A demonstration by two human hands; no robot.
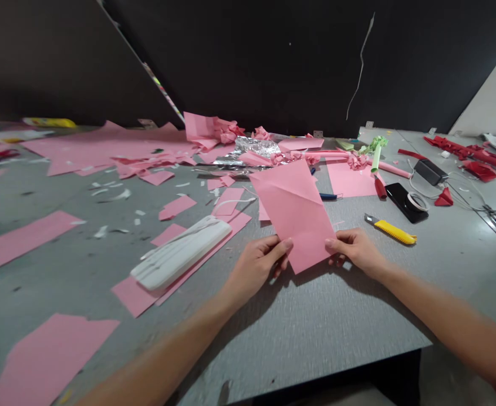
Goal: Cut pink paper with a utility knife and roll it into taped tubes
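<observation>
Where the two hands meet: a pink sheet (pixel 294 211), near the front edge of the grey table (pixel 315 327), a bit right of the middle.
Sheet's look: thin, smooth paper with four straight sides. A fold line runs across it, and one corner points back at the person.
Left hand (pixel 256 265): thumb on top and fingers under, pinching the sheet's edge at 7 o'clock.
Right hand (pixel 355 248): pinching the sheet's edge at 4 o'clock, thumb on top too.
Table top: grey, with a fine woven-looking grain.
White case (pixel 180 259): long, flat, hard plastic with round ends, at 9 o'clock from the sheet, lying on pink strips (pixel 138 293).
Yellow cutter (pixel 394 231): ridged plastic handle with a small metal tip, at 3 o'clock, near the right hand but not touching it.
Black phone (pixel 400 197): flat and shiny, at 2 o'clock, with a ring of tape (pixel 417 201) resting on it.
Foil (pixel 256 148): crinkled and silver, at 11 o'clock, among crumpled pink paper.
Green tube (pixel 376 157): rolled paper with a frilly top, at 1 o'clock.
Red paper (pixel 468 152): folded bits, far off at 2 o'clock.
Pink scraps (pixel 23 237): flat strips and squares, spread from 8 to 11 o'clock.
</observation>
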